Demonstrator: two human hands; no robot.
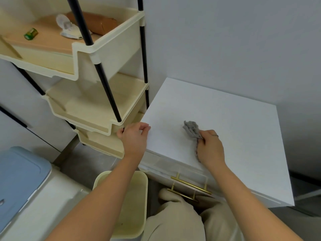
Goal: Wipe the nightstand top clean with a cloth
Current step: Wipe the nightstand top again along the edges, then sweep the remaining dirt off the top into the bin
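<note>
The white nightstand top (229, 129) fills the middle right, set against a grey wall. A crumpled grey cloth (191, 129) lies on it near the front centre, bunched in my right hand (211, 146), which presses it onto the surface. My left hand (134, 136) rests at the nightstand's front left corner, fingers curled over the edge, holding nothing else.
A cream tiered shelf rack (97, 105) with black poles stands directly left of the nightstand; its top tray holds a green can (31, 33) and a wipes pack (69, 28). A cream bin (128, 206) is below, a blue-lidded box (19, 180) at left. Gold drawer handles (189, 188) face me.
</note>
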